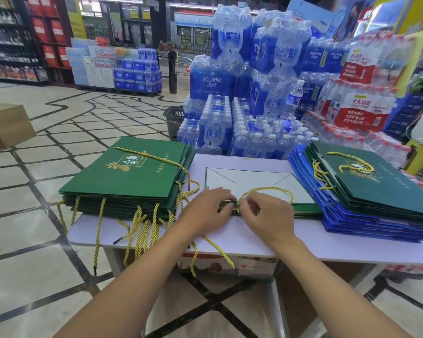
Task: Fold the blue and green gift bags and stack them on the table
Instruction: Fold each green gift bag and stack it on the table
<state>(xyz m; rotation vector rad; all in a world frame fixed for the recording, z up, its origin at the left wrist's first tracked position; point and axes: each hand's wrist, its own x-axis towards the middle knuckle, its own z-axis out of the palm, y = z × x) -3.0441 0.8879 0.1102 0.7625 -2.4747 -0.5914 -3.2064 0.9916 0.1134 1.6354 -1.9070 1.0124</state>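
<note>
The flat green bag (249,181) lies on the counter (327,242), just ahead of both hands. Its near edge is gripped by the left hand (206,208), and the gold cord (266,190) is pinched by the right hand (266,213); the contact itself is hidden under curled fingers. A green stack (132,176) is seen beyond the left hand. Right of the right hand, blue bags (352,225) are mostly buried under more green bags (366,189) and cut off by the frame.

The pale table (242,242) carries three items: a green bag stack (130,176) at the left, one flat green bag (244,181) at the centre, a blue bag stack (352,223) at the right.
</note>
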